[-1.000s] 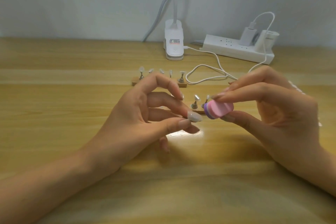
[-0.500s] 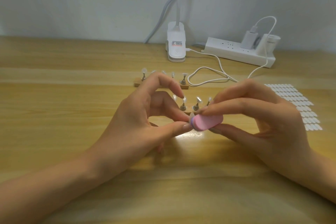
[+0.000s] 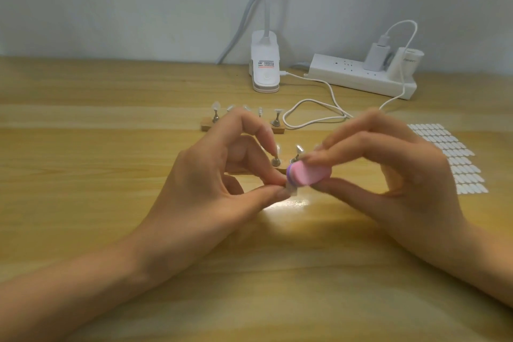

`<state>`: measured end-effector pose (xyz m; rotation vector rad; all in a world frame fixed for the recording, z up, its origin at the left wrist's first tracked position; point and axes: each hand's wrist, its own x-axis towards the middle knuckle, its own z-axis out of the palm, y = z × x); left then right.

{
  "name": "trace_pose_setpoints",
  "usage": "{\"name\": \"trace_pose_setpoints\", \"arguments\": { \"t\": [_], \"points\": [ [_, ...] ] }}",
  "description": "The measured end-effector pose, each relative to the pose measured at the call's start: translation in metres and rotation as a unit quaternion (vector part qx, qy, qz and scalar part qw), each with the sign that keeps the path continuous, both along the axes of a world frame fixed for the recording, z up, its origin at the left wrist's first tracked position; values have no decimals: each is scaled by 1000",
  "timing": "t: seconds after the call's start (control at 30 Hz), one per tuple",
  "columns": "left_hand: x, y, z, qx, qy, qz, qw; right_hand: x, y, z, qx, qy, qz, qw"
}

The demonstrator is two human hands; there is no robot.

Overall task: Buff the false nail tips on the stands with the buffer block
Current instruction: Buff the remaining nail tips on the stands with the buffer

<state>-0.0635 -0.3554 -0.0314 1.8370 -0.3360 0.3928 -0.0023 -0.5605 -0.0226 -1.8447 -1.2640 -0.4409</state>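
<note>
We count two hands over the middle of the desk (image 3: 83, 175), with one buffer block (image 3: 311, 176) between them. Our right hand (image 3: 394, 175) grips the pink block, thumb under it and two fingers on top, its purple end turned toward the left hand (image 3: 216, 186). That hand pinches one clear nail tip (image 3: 292, 190) between thumb and a fingertip, and the block's purple end touches the tip just above the desk. Two wooden stands lie behind the hands. The far stand (image 3: 206, 121) carries five metal pegs, each topped with a clear tip. On the near stand (image 3: 280, 169), mostly hidden by our fingers, we make out two pegs with tips and cannot tell how many more. Along the desk's far edge stand one clip lamp (image 3: 265, 69) and one power strip (image 3: 358, 78) with two plugs in it, and a white cable (image 3: 311, 119) loops forward from there. Toward the right edge lies one sheet of oval tabs (image 3: 455, 164).
</note>
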Motion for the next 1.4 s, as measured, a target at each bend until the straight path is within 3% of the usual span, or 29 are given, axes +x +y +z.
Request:
{"name": "trace_pose_setpoints", "arguments": {
  "t": [0.13,0.23,0.8,1.13,1.27,1.4],
  "points": [
    [0,-1,0,3,-10,-3,1000,-5,2,-4,-31,-45,25,998],
    [0,-1,0,4,-9,7,1000,2,-2,0,6,-25,-40,999],
    [-1,-3,1,-11,-1,-5,1000,-2,-1,-2,-21,-72,-15,997],
    [0,-1,1,-9,-15,1,1000,0,-3,0,-5,-37,-33,999],
    [0,-1,2,-12,-17,-4,1000,0,-1,-2,-25,-63,-14,998],
    [0,-1,1,-1,-21,8,1000,2,-2,-1,5,-23,-15,1000]
  ]
}}
